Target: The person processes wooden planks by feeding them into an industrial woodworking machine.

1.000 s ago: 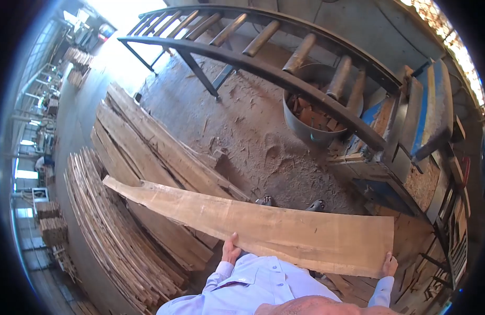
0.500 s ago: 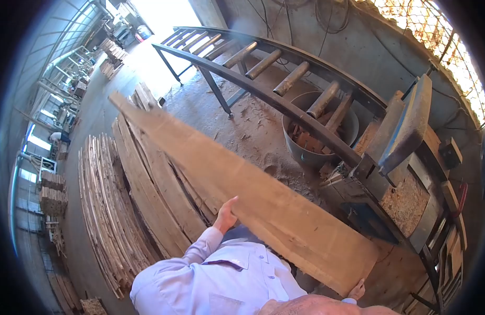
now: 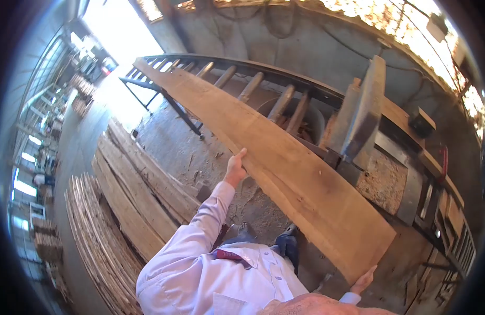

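Note:
A long, wide wooden board (image 3: 284,168) slants across the view, its far end over the metal roller frame and its near end at the lower right. My left hand (image 3: 235,167) grips the board's near edge around its middle, fingers partly hidden by the wood. At the near end, my right hand (image 3: 364,280) holds the bottom corner, with its fingers wrapped at the edge. Whether the board touches the rollers (image 3: 251,87) cannot be made out.
Stacks of long planks (image 3: 132,194) lie on the floor at the left. A machine with a tilted guard (image 3: 366,107) and a chip-covered bed (image 3: 383,178) stands at the right. Behind the board is a round bin (image 3: 318,123). A wall runs behind the rollers.
The board has moved up and away, now overlapping the roller frame, with both hands still on it. My left arm reaches further forward. The camera view has shifted, and my legs now show below.

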{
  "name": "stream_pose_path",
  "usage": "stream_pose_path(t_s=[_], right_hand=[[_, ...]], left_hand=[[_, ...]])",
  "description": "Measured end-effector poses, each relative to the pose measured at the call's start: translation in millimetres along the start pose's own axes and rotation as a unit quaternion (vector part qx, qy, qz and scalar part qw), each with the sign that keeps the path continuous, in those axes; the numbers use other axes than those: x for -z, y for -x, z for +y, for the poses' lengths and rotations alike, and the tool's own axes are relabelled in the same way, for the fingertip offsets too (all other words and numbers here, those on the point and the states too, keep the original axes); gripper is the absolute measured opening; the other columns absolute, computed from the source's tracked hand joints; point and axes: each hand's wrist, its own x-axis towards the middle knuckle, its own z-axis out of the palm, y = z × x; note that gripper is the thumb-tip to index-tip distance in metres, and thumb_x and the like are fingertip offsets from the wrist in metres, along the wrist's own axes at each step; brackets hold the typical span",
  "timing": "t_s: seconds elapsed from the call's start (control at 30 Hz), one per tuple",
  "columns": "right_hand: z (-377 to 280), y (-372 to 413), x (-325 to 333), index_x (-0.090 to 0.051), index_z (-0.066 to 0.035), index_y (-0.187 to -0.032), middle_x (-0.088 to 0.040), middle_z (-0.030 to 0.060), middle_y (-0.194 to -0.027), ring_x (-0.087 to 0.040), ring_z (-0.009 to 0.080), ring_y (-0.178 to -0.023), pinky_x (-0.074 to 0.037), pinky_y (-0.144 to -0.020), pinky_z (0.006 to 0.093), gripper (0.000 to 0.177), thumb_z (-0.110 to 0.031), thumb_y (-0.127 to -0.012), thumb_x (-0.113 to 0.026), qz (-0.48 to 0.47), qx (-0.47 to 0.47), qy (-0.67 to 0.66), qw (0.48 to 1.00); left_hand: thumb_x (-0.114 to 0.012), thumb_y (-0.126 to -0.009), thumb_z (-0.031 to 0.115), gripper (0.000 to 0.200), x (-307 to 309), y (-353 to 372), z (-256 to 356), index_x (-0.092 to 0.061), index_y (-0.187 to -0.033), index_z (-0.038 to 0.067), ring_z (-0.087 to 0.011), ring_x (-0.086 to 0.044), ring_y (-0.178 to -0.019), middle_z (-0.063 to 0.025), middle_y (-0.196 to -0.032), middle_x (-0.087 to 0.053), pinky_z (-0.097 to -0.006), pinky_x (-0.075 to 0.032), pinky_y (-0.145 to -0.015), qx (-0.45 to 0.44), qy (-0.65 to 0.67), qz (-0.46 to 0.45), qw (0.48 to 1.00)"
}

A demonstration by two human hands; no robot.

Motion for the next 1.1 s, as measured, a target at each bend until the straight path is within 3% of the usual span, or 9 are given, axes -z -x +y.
stream_pose_path(t_s=[0.1,0.23,0.33,0.6,0.7,0.8,0.93,1.03,1.1], right_hand=[[25.6,-13.5,-15.9,-0.044,0.011,-0.145,-0.054,0.0211,-0.146,-0.054,0.0289,-0.131,-0.041,-0.112,0.0350,0.069,-0.047,-0.111,-0.032,0.071,0.189,0.112,0.973],[-19.4,-30.2,-33.5,-0.055,0.009,-0.133,-0.062,0.0248,-0.128,-0.059,0.0284,-0.119,-0.043,-0.101,0.0398,0.072,-0.054,-0.109,-0.029,0.049,0.008,0.044,0.998],[-3.5,-45.6,-58.1,-0.065,0.008,-0.123,-0.069,0.0277,-0.115,-0.065,0.0307,-0.108,-0.048,-0.091,0.0426,0.079,-0.061,-0.107,-0.029,0.113,0.079,0.097,0.986],[-96.0,-73.0,-122.3,-0.066,0.005,-0.121,-0.068,0.0304,-0.113,-0.063,0.0432,-0.112,-0.046,-0.094,0.0448,0.088,-0.070,-0.103,-0.023,0.052,0.002,-0.007,0.999],[-127.3,-93.3,-146.6,-0.066,0.009,-0.114,-0.071,0.0176,-0.096,-0.061,0.0215,-0.093,-0.048,-0.085,0.0382,0.090,-0.071,-0.102,-0.026,0.023,-0.003,-0.003,1.000],[-145.0,-127.7,-173.8,-0.066,0.006,-0.115,-0.067,0.0321,-0.107,-0.063,0.0435,-0.109,-0.045,-0.094,0.0474,0.092,-0.072,-0.102,-0.019,-0.049,-0.068,0.035,0.996],[-130.6,-218.7,-246.5,-0.066,0.008,-0.122,-0.070,0.0114,-0.115,-0.060,0.0210,-0.107,-0.043,-0.099,0.0323,0.089,-0.070,-0.103,-0.026,-0.058,0.039,-0.079,0.994],[-141.0,-270.7,-275.8,-0.065,0.006,-0.125,-0.070,0.0095,-0.116,-0.061,0.0199,-0.107,-0.043,-0.100,0.0327,0.079,-0.062,-0.106,-0.031,-0.085,0.105,-0.143,0.981],[-143.2,-301.2,-264.0,-0.065,0.003,-0.127,-0.070,0.0084,-0.113,-0.062,0.0197,-0.107,-0.045,-0.100,0.0338,0.067,-0.054,-0.108,-0.037,-0.012,0.204,-0.070,0.977]], left_hand=[[-0.068,-0.098,0.027,0.040,-1.1,-34.6,-5.8,-0.061,-0.126,0.000,-0.0266,-0.068,-0.106,-0.0109,-0.120,-0.069,-0.0444,-0.057,-0.092,-0.022,-0.029,-0.009,0.999],[-0.067,-0.099,0.034,0.031,11.5,-56.8,6.7,-0.069,-0.100,0.003,-0.0112,-0.058,-0.061,-0.0029,-0.089,-0.069,-0.0315,-0.041,-0.049,-0.056,-0.259,-0.014,0.964],[-0.066,-0.098,0.041,0.044,-9.4,-61.7,13.6,-0.067,-0.104,-0.003,-0.0221,-0.070,-0.073,-0.0144,-0.094,-0.071,-0.0338,-0.058,-0.058,-0.056,-0.272,0.005,0.961],[-0.067,-0.096,0.046,0.053,-27.3,-83.1,42.3,-0.064,-0.103,-0.007,-0.0297,-0.071,-0.068,-0.0191,-0.087,-0.070,-0.0400,-0.060,-0.053,-0.028,-0.499,0.043,0.865],[-0.067,-0.096,0.045,0.049,-42.1,-113.8,56.4,-0.065,-0.097,-0.004,-0.0275,-0.069,-0.062,-0.0170,-0.079,-0.068,-0.0372,-0.056,-0.048,-0.059,-0.499,0.058,0.863],[-0.067,-0.096,0.044,0.046,-47.7,-157.9,77.9,-0.064,-0.091,-0.001,-0.0248,-0.064,-0.054,-0.0145,-0.071,-0.066,-0.0347,-0.051,-0.042,-0.067,-0.496,0.069,0.863],[-0.068,-0.095,0.044,0.044,-76.2,-210.6,100.2,-0.063,-0.086,0.001,-0.0203,-0.057,-0.044,-0.0111,-0.064,-0.061,-0.0322,-0.042,-0.034,-0.112,-0.543,0.052,0.830],[-0.067,-0.094,0.045,0.049,-63.1,-277.1,119.1,-0.062,-0.106,-0.003,-0.0342,-0.067,-0.071,-0.0209,-0.085,-0.067,-0.0452,-0.054,-0.060,-0.254,-0.727,-0.053,0.635],[-0.066,-0.093,0.048,0.060,-105.6,-296.7,124.0,-0.059,-0.119,-0.005,-0.0426,-0.068,-0.097,-0.0292,-0.107,-0.067,-0.0536,-0.055,-0.083,-0.312,-0.806,0.126,0.488]])
